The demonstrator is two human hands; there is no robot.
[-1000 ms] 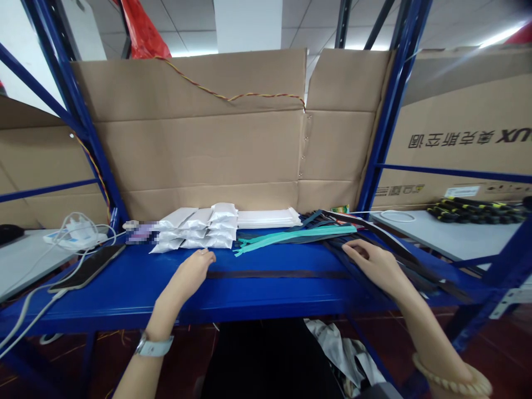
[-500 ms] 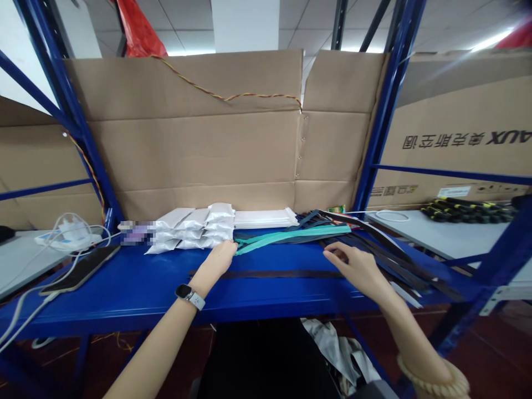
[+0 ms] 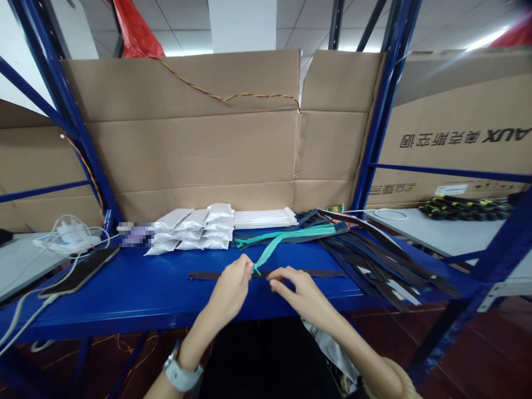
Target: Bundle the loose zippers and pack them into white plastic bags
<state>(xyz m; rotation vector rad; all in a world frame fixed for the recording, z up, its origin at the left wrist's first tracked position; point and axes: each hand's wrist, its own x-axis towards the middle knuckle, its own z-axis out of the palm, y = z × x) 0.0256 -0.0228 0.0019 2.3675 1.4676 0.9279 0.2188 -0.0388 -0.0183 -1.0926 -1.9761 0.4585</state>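
Note:
My left hand (image 3: 231,288) pinches the near end of a teal zipper (image 3: 272,248) and lifts it off the blue shelf (image 3: 137,288). The zipper runs back to a small pile of teal zippers (image 3: 291,235). My right hand (image 3: 300,292) hovers just right of the left, fingers curled and close to the zipper's end; it holds nothing I can see. A dark brown zipper (image 3: 316,273) lies flat along the shelf under both hands.
A heap of dark zippers (image 3: 374,249) spreads to the right. White packets (image 3: 195,230) and a flat white stack (image 3: 264,218) lie behind. A phone (image 3: 78,270) and charger cables (image 3: 68,233) sit at the left. Cardboard sheets (image 3: 195,144) back the shelf.
My left hand took hold of a teal zipper's end and drew it toward me. My right hand left the dark zipper heap and moved left to meet it.

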